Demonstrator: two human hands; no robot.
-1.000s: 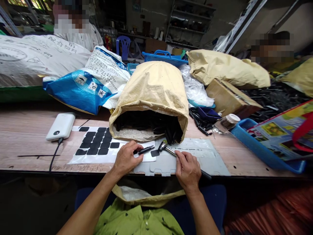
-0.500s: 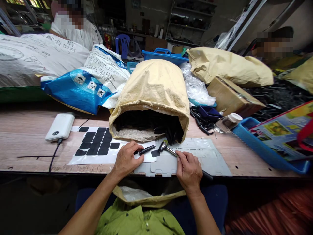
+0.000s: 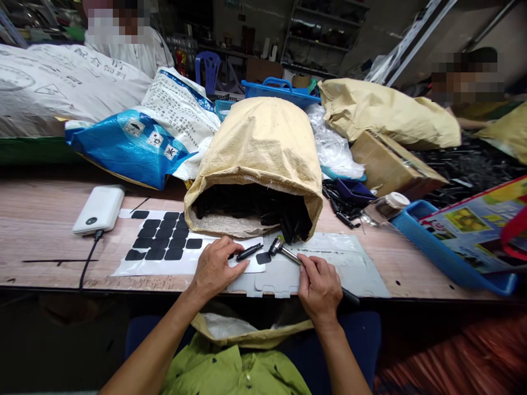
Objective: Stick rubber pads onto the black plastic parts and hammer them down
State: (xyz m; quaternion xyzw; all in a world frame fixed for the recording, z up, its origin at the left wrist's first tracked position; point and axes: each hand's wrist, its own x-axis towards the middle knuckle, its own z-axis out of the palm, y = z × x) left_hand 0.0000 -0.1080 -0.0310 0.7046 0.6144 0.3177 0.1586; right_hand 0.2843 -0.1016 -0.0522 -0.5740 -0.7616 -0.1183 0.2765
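My left hand (image 3: 216, 267) is at the table's front, its thumb and index finger around one end of a slim black pen-like piece (image 3: 249, 252). That piece points right, over the edge of a white sheet (image 3: 197, 267). In my right hand (image 3: 320, 285) is a small hammer (image 3: 290, 254) with a metal shaft and a black grip end. Its head, with a yellow-green face, rests low beside a black rounded square patch (image 3: 263, 258), just right of the pen-like piece. Grey flat board (image 3: 329, 269) lies beneath the hammer. Several black patches (image 3: 163, 244) cover the sheet's left part.
A tan sack (image 3: 263, 137) full of black pieces opens toward me. Left are a white power bank (image 3: 99, 209) with cable and a blue-white bag (image 3: 144, 142). A blue tray (image 3: 465, 258), a jar (image 3: 389, 206) and a cardboard box (image 3: 391, 162) stand right. Two people are beyond.
My left thumb has moved slightly right along the pen-like piece. The hammer stays low in my right hand, nearly unmoved. The whole view has shifted a little.
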